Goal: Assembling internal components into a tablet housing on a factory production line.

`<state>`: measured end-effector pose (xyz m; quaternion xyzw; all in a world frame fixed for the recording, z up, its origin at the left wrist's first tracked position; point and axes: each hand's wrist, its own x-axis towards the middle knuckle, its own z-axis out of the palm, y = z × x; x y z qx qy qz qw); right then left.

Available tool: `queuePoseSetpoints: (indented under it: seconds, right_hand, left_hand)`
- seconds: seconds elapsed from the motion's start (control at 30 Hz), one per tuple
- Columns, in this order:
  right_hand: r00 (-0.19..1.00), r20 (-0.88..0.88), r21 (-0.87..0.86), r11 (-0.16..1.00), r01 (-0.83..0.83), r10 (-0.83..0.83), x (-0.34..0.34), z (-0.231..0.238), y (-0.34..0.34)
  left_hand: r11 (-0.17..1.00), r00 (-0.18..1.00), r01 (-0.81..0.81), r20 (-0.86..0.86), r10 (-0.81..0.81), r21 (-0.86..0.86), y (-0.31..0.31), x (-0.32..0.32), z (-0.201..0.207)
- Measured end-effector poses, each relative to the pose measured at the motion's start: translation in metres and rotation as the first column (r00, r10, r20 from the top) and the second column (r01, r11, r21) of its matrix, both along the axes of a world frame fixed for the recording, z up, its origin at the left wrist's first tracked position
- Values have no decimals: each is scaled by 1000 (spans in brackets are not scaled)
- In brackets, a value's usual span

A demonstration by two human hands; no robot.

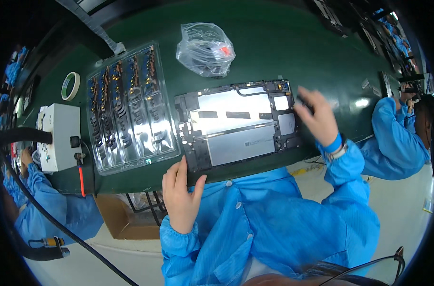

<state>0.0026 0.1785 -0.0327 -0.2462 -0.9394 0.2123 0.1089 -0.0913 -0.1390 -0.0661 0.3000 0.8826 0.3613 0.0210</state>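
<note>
An opened tablet (239, 153) lies on the green bench in front of me, its inner side up. It shows large silver battery cells, a black frame and small circuit parts, with a black cable along the far edge. At its near left corner is my left hand (181, 198), fingers stretched out and the fingertips at the edge. My right hand (319, 119) hovers by the tablet's right end, fingers apart and slightly bent, slightly blurred. Nothing held shows in either hand, though the right fingertips are partly unclear. A blue band sits on the right wrist.
Left of the tablet lies a clear plastic tray (167, 102) with rows of flex-cable parts. Beyond are a clear plastic bag (205, 50) and a tape roll (71, 86). A white box (62, 138) with cables stands far left; a cardboard box (113, 217) sits below. Co-workers flank me.
</note>
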Motion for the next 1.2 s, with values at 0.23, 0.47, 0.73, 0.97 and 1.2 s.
queuePoseSetpoints:
  seconds: [0.23, 0.47, 0.73, 0.97, 1.2]
  right_hand:
    - [929, -227, -826, 563, -24, -293, 59, -14, -20]
    - [685, -466, -875, 405, -265, -560, -38, 45, 49]
    - [767, -284, -940, 325, -104, -575, -221, -5, 142]
    - [876, -218, -829, 555, 66, -430, -281, -42, 163]
    - [829, -539, -219, 975, 31, -147, -273, -67, 162]
  left_hand:
    - [995, 1000, 22, 1, -22, 93, 12, 11, 6]
    - [899, 934, 257, -331, -136, 356, 105, -48, 62]
    - [584, 608, 780, -493, -622, 225, 183, -49, -15]
    - [566, 568, 803, -528, -631, 188, 181, -48, -14]
    - [611, 646, 749, -489, -586, 256, 184, -49, -21]
